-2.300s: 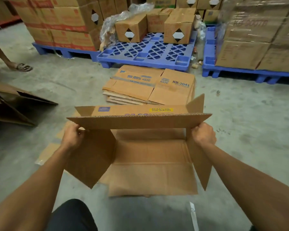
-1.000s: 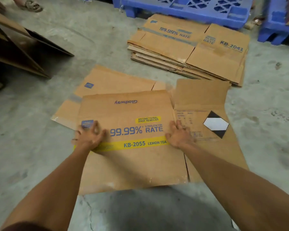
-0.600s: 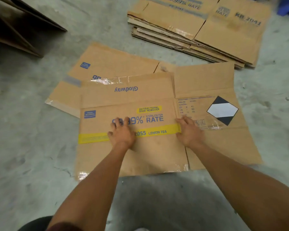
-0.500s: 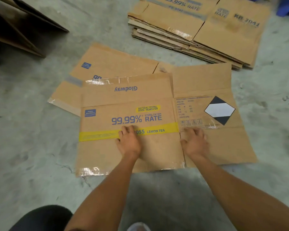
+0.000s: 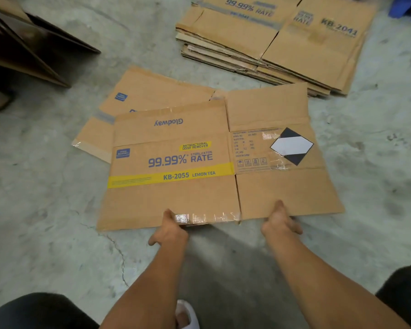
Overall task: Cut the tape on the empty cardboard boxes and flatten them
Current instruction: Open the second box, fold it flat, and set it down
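Left hand (image 5: 170, 230) and right hand (image 5: 279, 222): each grip grasps the near edge of the flattened box (image 5: 199, 167), thumb on top, remaining fingers hidden beneath the cardboard. The flattened box lies printed side up on the concrete floor (image 5: 45, 210). It partly overlaps a second flat box (image 5: 152, 91) at far left. A stack of flattened boxes (image 5: 282, 39) lies at far right, apart.

Bare forearms, dark trousers (image 5: 33, 312), white shoe (image 5: 188, 314).
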